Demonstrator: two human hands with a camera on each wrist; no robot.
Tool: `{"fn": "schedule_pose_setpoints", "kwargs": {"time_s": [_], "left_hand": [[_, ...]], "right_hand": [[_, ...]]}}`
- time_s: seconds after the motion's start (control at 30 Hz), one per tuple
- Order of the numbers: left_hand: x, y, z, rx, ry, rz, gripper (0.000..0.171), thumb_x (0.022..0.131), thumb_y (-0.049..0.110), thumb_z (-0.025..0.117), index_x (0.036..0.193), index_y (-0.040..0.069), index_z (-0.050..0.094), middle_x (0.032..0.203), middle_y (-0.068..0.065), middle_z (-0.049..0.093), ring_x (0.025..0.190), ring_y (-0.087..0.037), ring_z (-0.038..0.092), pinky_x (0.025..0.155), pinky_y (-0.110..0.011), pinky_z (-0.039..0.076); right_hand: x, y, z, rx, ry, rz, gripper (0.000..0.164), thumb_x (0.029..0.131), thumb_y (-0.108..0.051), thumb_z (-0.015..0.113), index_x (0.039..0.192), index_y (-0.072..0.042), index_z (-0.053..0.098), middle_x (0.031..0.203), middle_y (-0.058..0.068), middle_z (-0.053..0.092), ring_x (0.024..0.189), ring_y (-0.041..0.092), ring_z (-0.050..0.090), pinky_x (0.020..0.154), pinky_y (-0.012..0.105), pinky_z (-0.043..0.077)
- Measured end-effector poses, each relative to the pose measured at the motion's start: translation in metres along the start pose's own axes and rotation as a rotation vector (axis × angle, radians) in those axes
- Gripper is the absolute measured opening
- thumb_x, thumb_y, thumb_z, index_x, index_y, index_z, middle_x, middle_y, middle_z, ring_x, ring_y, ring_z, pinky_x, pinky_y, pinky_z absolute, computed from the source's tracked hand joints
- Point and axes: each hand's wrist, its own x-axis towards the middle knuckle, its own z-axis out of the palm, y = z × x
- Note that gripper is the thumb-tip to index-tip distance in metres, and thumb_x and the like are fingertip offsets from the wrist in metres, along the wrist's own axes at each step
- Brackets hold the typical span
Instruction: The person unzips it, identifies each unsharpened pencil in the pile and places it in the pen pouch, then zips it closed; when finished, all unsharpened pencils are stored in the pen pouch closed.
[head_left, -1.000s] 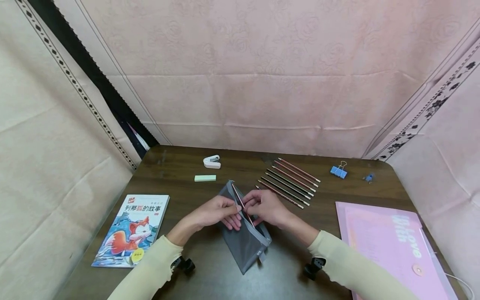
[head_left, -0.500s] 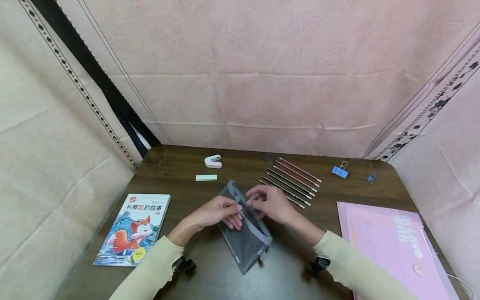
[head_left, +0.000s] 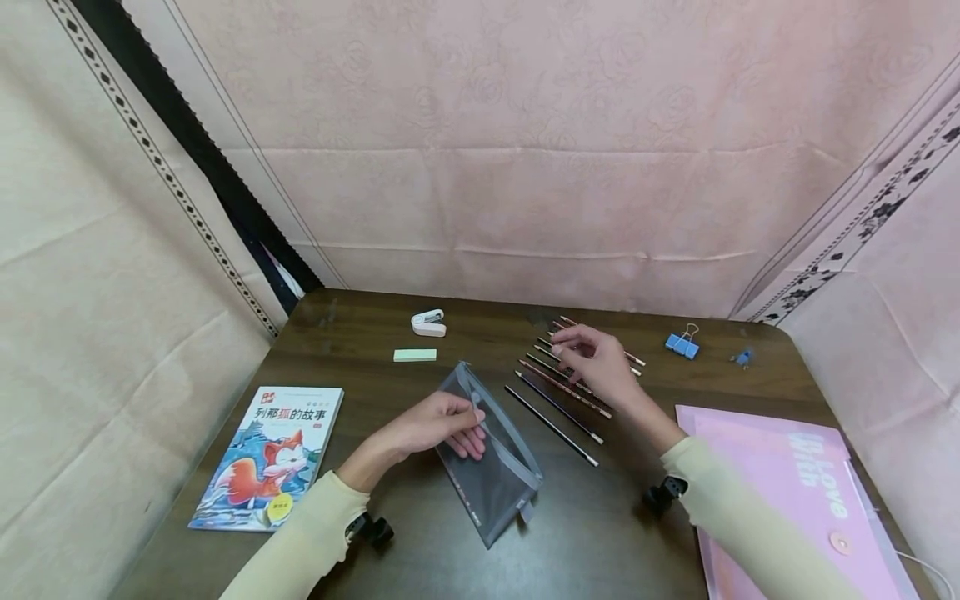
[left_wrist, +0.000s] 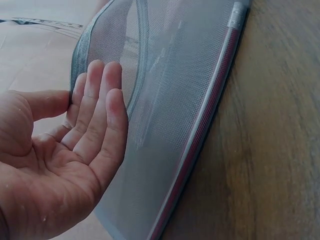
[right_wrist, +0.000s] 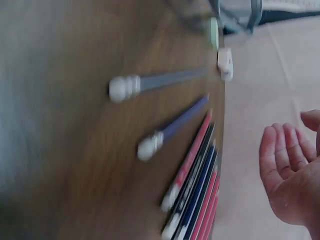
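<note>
A grey mesh zip pouch [head_left: 491,496] lies slanted at the middle of the table, its mouth open. My left hand [head_left: 442,425] pinches one zipped edge between thumb and fingers. Through the mesh, the left wrist view shows a reddish pencil [left_wrist: 200,130] with a metal end along the pouch's side. My right hand [head_left: 600,371] hovers over a row of several pencils and holds nothing, its fingers loosely bent. A black pencil [head_left: 551,425] and a dark blue pencil [head_left: 558,407] lie nearest the pouch, apart from the others. The right hand hides part of the row.
A white stapler [head_left: 428,323] and a pale green bar [head_left: 415,355] lie at the back. Left stands a flat-lying fox storybook [head_left: 266,458]. Pink folders [head_left: 780,500] cover the right side. A blue binder clip [head_left: 682,346] and a small blue item [head_left: 742,358] sit back right.
The pencil at the pouch mouth has gone inside, and my right hand has let go of it. That hand has moved right and back, over the pencils. My left hand stays on the pouch.
</note>
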Motion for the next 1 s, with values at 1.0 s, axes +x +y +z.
{"fn": "schedule_pose_setpoints", "kwargs": {"time_s": [1.0], "left_hand": [[-0.008, -0.004, 0.001, 0.002, 0.007, 0.019, 0.036, 0.099, 0.035, 0.053, 0.099, 0.001, 0.065, 0.092, -0.015, 0.074, 0.086, -0.026, 0.073, 0.078, -0.039, 0.06]], "right_hand": [[0.055, 0.114, -0.067, -0.784, -0.053, -0.144, 0.031, 0.085, -0.021, 0.074, 0.116, -0.021, 0.069, 0.098, 0.002, 0.064, 0.082, 0.018, 0.06, 0.067, 0.039, 0.051]]}}
